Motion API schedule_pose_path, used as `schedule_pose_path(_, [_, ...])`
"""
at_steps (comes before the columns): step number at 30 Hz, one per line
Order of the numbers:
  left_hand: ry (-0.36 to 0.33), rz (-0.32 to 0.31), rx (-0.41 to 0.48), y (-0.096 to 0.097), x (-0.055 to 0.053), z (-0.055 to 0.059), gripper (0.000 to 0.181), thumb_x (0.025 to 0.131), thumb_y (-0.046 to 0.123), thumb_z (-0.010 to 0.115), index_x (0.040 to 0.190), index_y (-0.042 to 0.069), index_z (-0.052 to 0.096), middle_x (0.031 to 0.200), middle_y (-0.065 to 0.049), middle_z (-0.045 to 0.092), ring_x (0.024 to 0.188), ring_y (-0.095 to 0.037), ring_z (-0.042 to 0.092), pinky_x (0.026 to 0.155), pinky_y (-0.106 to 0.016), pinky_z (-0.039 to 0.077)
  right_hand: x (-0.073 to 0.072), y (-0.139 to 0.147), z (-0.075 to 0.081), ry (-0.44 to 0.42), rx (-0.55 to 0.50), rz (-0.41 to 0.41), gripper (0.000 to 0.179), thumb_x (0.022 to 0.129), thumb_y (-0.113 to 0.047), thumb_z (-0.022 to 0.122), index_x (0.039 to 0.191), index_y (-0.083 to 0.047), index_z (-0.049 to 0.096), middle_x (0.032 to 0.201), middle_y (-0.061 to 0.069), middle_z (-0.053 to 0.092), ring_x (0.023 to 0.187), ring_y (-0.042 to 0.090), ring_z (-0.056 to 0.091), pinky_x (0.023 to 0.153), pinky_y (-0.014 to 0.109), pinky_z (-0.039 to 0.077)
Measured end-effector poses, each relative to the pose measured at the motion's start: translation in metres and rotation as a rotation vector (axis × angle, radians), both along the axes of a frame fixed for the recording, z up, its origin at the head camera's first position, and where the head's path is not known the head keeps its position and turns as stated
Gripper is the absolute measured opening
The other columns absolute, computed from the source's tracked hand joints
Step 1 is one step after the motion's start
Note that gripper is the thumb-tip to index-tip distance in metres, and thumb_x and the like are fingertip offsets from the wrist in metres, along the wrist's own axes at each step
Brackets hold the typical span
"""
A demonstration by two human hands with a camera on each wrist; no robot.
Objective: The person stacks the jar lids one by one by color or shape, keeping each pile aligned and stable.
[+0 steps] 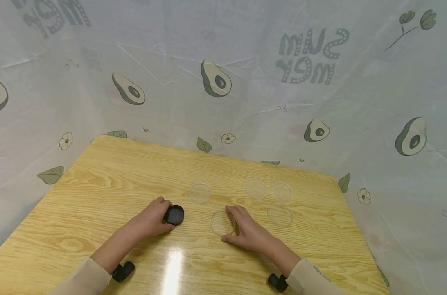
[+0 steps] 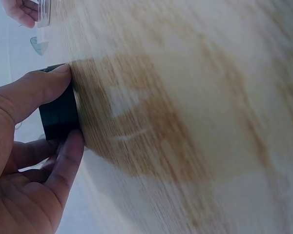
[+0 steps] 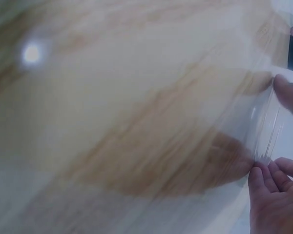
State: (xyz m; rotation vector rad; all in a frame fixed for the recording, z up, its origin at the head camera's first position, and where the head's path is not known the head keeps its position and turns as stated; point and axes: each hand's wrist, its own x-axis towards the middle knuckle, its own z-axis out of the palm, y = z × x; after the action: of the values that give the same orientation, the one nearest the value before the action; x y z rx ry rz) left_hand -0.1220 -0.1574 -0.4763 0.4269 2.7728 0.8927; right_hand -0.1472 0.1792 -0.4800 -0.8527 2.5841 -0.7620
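My left hand (image 1: 152, 220) grips a black, shallow round container (image 1: 175, 215) by its edges, thumb on the near side and fingers on the far side. The left wrist view shows the dark side wall of this container (image 2: 59, 114) between thumb and fingertips, at the tabletop. To the right, a clear, shallow round dish (image 1: 220, 223) lies on the table, its right side between the thumb and fingers of my right hand (image 1: 247, 231). Seen from the right wrist, the transparent wall of the dish (image 3: 268, 127) is pinched between thumb and fingertips.
Behind lies another clear round piece (image 1: 200, 192). Three more are on the right: one at the back (image 1: 256, 189), one beside it (image 1: 282, 190) and one nearer (image 1: 280, 214). The wooden table (image 1: 135, 164) meets a printed curtain (image 1: 172, 110) at its far edge.
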Motion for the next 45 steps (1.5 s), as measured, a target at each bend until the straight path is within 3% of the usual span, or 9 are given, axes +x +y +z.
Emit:
schedule_pose_path(8, [0.004, -0.003, 0.002, 0.0, 0.0, 0.0, 0.049, 0.083, 0.016, 0.09, 0.119, -0.004, 0.063, 0.104, -0.013, 0.057, 0.096, -0.027, 0.059, 0.085, -0.046, 0.054, -0.006, -0.002, 0.003, -0.057, -0.041, -0.052, 0.093, 0.092, -0.05, 0.079, 0.16, -0.005, 0.035, 0.156, 0.014, 0.042, 0.145, 0.032, 0.046, 0.117, 0.054, 0.041])
schedule_pose_path(20, [0.033, -0.014, 0.001, -0.001, 0.001, -0.003, 0.049, 0.082, 0.016, 0.09, 0.117, -0.006, 0.063, 0.103, -0.013, 0.058, 0.094, -0.026, 0.059, 0.084, -0.045, 0.054, -0.043, -0.025, -0.002, -0.042, -0.091, -0.084, 0.09, 0.094, -0.042, 0.079, 0.16, 0.0, 0.034, 0.155, 0.019, 0.045, 0.149, 0.036, 0.042, 0.121, 0.055, 0.035])
schedule_pose_path(31, [0.018, -0.004, 0.006, -0.001, 0.001, -0.002, 0.049, 0.083, 0.015, 0.09, 0.118, -0.005, 0.063, 0.104, -0.013, 0.058, 0.096, -0.027, 0.059, 0.086, -0.046, 0.054, -0.07, -0.062, 0.002, -0.021, -0.064, -0.11, 0.087, 0.095, -0.04, 0.079, 0.158, 0.001, 0.036, 0.154, 0.02, 0.046, 0.147, 0.036, 0.043, 0.119, 0.053, 0.038])
schedule_pose_path(45, [0.019, 0.002, 0.018, -0.002, 0.001, -0.003, 0.048, 0.082, 0.014, 0.09, 0.117, -0.006, 0.063, 0.103, -0.013, 0.057, 0.094, -0.025, 0.058, 0.084, -0.044, 0.054, -0.084, -0.08, -0.001, -0.055, -0.066, -0.055, 0.086, 0.094, -0.034, 0.08, 0.16, -0.001, 0.035, 0.158, 0.019, 0.043, 0.148, 0.033, 0.041, 0.122, 0.049, 0.036])
